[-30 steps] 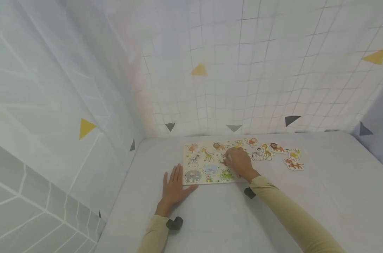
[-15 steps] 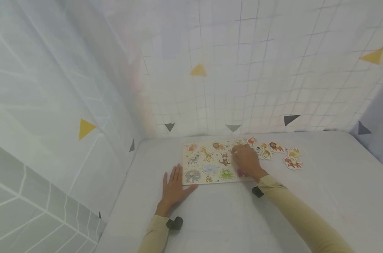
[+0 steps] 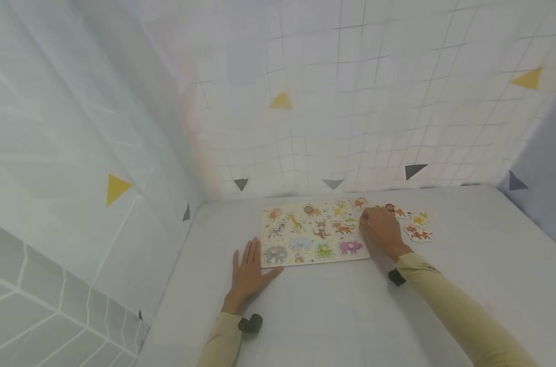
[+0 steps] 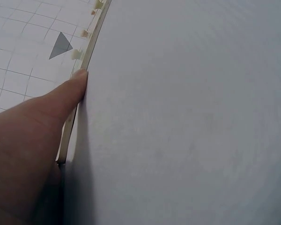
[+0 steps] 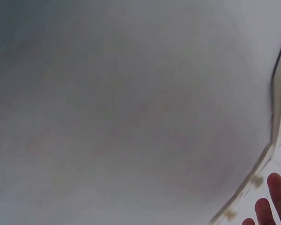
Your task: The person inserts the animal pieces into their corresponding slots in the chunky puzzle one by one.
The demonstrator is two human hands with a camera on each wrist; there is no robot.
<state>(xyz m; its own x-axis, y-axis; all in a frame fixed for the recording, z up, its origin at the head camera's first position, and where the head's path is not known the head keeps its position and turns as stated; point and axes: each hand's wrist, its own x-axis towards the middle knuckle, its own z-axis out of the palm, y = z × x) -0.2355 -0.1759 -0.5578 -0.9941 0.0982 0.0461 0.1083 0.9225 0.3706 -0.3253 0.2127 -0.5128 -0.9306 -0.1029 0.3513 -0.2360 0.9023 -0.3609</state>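
A pale animal puzzle board (image 3: 284, 262) lies on the table, showing pictures in rows. My left hand (image 3: 247, 278) rests flat at its lower left corner, fingers straight along the left side. The thumb (image 4: 77, 86) presses the front edge in the left wrist view. My right hand (image 3: 383, 232) is bent over the board's right edge, covering the spot where loose zebra and giraffe pieces lay. Whether it pinches anything is hidden; separate fingertips (image 5: 275, 185) show in the right wrist view. An elephant (image 3: 275, 254), a frog (image 3: 324, 250) and a purple hippo (image 3: 349, 247) sit in the front row.
Loose pieces lie right of the board: a monkey (image 3: 359, 203) at its top right corner, a lion (image 3: 395, 210), a yellow animal (image 3: 420, 219) and a reddish tiger-like one (image 3: 418, 233). A gridded cloth wall (image 3: 305, 127) rises behind the table.
My right hand has moved right, from over the kangaroo picture past the tiger picture to the board's right edge, uncovering both and the purple hippo. My left hand stays in place.
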